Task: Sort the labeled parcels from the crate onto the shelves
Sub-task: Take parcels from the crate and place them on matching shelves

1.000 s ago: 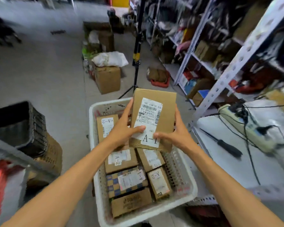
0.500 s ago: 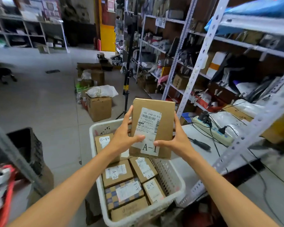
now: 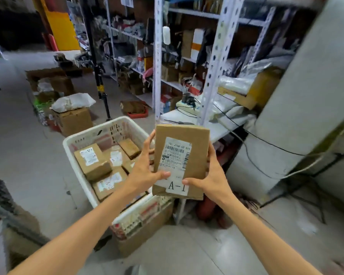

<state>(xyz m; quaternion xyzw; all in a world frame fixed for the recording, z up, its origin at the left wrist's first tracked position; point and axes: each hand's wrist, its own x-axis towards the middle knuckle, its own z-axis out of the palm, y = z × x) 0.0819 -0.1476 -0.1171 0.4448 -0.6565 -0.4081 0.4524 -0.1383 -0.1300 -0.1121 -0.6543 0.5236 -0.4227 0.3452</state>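
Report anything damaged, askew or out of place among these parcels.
Nothing looks damaged. The A-1 parcel, held upright by the left hand and right hand, looks intact. Only the parcels in the white crate lie jumbled: the far-left parcel sits tilted on the others.

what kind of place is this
Most likely a warehouse or parcel stockroom: tall metal shelving crammed with goods, a white crate of labeled parcels, and the A-1 parcel held between left hand and right hand.
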